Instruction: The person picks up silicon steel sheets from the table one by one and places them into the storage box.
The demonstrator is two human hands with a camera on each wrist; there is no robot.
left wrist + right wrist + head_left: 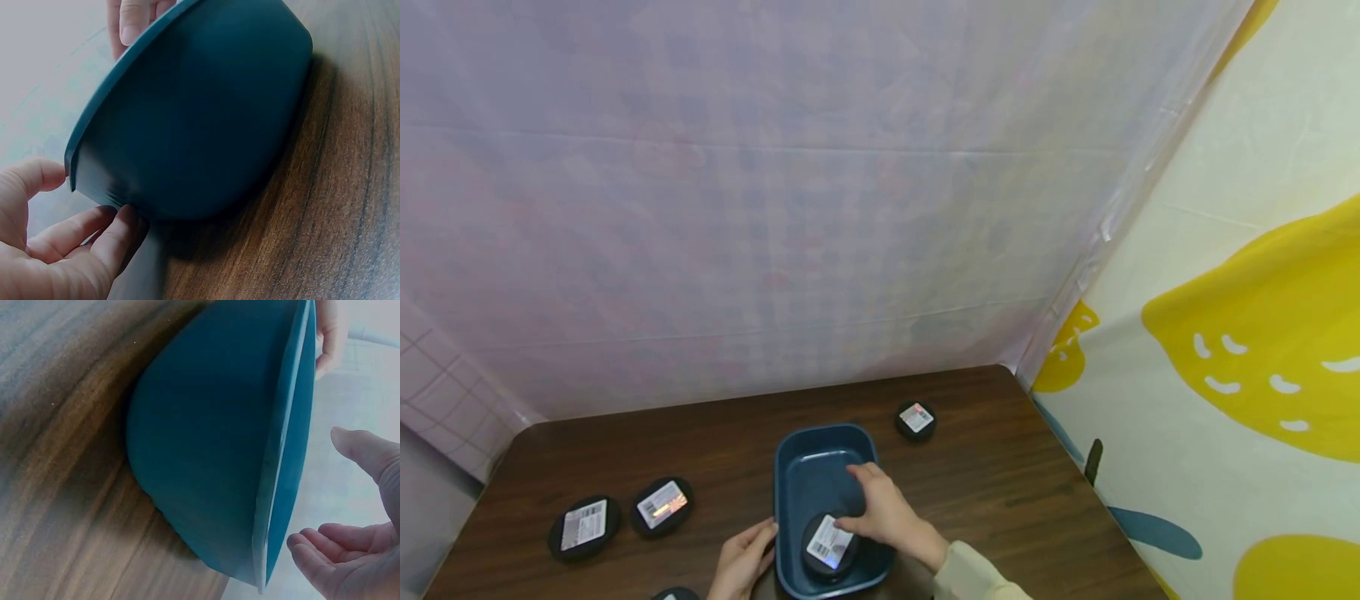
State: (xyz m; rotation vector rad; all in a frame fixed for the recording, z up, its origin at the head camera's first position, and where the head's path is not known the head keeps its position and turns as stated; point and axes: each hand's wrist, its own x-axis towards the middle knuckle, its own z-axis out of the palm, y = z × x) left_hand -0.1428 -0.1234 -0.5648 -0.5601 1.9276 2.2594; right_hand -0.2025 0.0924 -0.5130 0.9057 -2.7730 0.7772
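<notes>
A deep blue rectangular tray (820, 467) stands on the table. Inside its near end is a round black disc (815, 560) with a white barcode label. My left hand (746, 558) grips the tray's left side; in the left wrist view its thumb meets the rim and the other fingers press the outer wall. Over the tray's right side reaches my right hand (887, 512), thumb and fingers spread apart. Its thumb tip is just above the disc's label, and whether they touch I cannot tell. In the right wrist view nothing shows between this hand's thumb and fingers (312, 556).
Two more labelled black discs, one far left (584, 528) and one beside it (662, 507), lie left of the tray. Another disc (915, 422) lies behind it to the right, and part of one (675, 594) shows at the bottom edge. Fabric-covered walls (775, 250) border the brown table (1000, 467).
</notes>
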